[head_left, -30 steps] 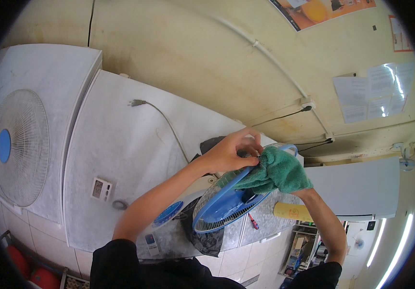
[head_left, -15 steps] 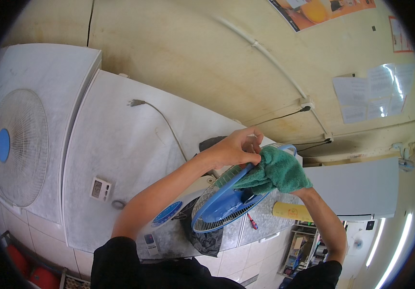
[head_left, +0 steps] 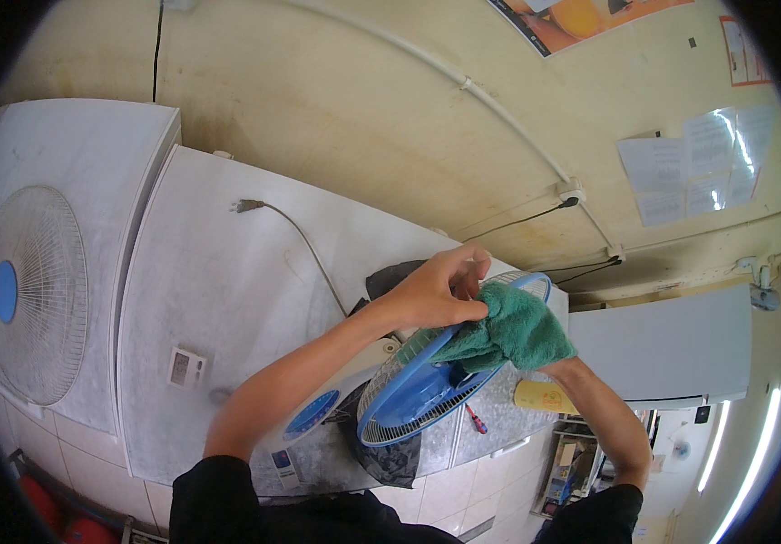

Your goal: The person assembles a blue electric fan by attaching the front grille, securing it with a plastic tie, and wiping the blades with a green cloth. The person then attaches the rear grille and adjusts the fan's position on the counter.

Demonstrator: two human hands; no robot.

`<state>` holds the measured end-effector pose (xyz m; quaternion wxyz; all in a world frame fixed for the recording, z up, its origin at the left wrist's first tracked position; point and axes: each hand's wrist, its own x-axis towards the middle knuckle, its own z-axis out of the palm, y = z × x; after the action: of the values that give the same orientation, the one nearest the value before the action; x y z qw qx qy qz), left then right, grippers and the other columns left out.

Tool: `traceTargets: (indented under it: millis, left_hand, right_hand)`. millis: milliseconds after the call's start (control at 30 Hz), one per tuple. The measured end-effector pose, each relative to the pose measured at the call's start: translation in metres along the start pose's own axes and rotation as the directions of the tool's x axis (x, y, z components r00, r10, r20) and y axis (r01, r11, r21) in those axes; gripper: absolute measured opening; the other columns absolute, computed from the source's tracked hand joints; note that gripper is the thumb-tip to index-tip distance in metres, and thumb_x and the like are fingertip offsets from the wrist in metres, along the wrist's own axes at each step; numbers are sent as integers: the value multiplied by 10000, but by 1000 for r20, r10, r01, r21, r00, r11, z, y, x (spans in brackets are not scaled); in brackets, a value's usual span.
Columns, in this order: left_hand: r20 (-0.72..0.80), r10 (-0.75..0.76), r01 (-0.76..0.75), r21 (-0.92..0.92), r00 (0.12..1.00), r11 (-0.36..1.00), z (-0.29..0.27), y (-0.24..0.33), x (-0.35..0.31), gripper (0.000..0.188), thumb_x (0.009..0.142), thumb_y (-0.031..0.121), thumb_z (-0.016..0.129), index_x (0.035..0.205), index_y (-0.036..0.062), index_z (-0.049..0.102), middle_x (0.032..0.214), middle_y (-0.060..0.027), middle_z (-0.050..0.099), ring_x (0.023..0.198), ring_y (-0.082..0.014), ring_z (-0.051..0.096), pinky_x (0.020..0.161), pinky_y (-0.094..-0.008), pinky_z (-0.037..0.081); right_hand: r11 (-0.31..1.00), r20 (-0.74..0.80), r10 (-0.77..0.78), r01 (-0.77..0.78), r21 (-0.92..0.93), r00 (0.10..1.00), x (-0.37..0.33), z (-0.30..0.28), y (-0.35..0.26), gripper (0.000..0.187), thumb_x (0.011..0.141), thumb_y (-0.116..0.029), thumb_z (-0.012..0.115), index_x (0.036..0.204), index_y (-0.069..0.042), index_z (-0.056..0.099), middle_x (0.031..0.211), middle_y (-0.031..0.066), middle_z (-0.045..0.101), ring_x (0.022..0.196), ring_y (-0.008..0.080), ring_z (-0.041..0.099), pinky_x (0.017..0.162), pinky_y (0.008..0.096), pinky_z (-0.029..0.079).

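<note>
Stained cream wall (head_left: 254,82) backs a pale table (head_left: 200,245), where a blue-rimmed fan (head_left: 409,399) leans at the right, a wire guard (head_left: 37,299) lying at the left. Wiping the rim appears to be the step in hand. Above it, the left hand (head_left: 440,295) curls, thumb against a green cloth (head_left: 527,326); the right hand (head_left: 561,369) is mostly hidden beneath, and neither grip can be told for certain. Working farther along the rim likely calls for steadying the fan. Since half a second ago, the view has shifted slightly; the cloth remains draped over the rim.
</note>
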<state>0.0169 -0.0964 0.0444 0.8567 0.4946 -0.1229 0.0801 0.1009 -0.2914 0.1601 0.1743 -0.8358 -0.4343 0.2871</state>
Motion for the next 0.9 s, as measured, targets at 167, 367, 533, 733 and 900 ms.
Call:
traceTargets:
  millis: [167,367,533,733,900]
  left_hand:
    - [9,-55,54,75,998,996,3,6,-9,385,772,-42,697,1072,87,492,896,-9,598,860,-121,590,788,-294,483]
    - [-71,-28,23,-73,997,997,4,14,-43,574,862,-17,730,1374,80,488,1220,-92,688,1089,-177,634,915,-339,533]
    - [-353,52,156,535,934,830,49,38,-99,558,904,53,746,1424,83,546,1303,-105,690,1121,-184,655,874,-333,571]
    - [-483,175,305,754,858,582,107,8,-121,406,905,11,701,1307,27,652,1118,-128,697,984,-198,672,782,-329,597]
    - [-482,290,340,839,827,424,115,15,-125,402,898,-22,680,1297,13,650,1076,-143,672,929,-214,657,766,-319,581]
  right_hand:
    - [988,-48,-134,129,-84,990,-4,10,30,327,940,-186,698,1232,-49,647,1137,146,705,1065,305,671,930,404,513]
    - [914,-445,-100,259,313,890,-78,17,60,574,996,-359,648,1466,-56,521,1474,123,573,1339,294,542,1153,452,408]
    - [675,-736,438,351,648,517,-199,11,151,623,1067,-460,506,1561,-90,419,1556,115,491,1393,279,495,1158,444,404]
    - [568,-641,702,-787,241,310,-307,-26,354,369,994,-254,597,1286,-40,667,1252,199,674,1211,303,638,1010,413,506]
    - [700,-379,606,-695,-165,700,-249,44,393,354,968,-168,610,1296,-49,670,1203,236,688,1238,359,616,1058,441,476]
